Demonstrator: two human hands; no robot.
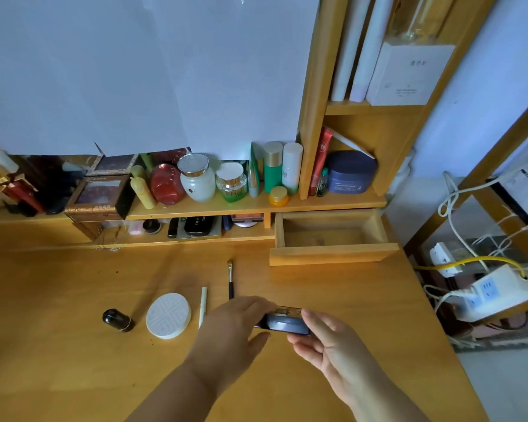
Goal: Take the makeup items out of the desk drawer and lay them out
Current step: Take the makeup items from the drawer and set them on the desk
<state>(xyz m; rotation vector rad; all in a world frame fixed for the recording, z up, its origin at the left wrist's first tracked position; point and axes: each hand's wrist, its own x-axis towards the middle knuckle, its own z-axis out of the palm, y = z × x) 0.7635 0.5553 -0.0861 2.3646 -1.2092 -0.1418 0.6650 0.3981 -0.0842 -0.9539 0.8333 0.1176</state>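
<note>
Both hands pinch a dark blue compact (pixel 282 323) just above the desk's front middle: left hand (pixel 237 328) on its left end, right hand (pixel 323 339) on its right. Its label cannot be read. Behind, the drawer (pixel 333 255) stands open at the desk's back right.

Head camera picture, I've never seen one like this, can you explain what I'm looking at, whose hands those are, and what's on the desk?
There is only one picture, taken by a wide-angle camera worn on a person's head, looking down at their own bare hands. No machine is involved. The left hand and right hand hold a dark blue compact between them, just above the wooden desk. Already laid out in a row are a small black bottle, a round white compact, a white pen-like stick and a makeup brush. Behind, the open drawer looks empty.
</note>
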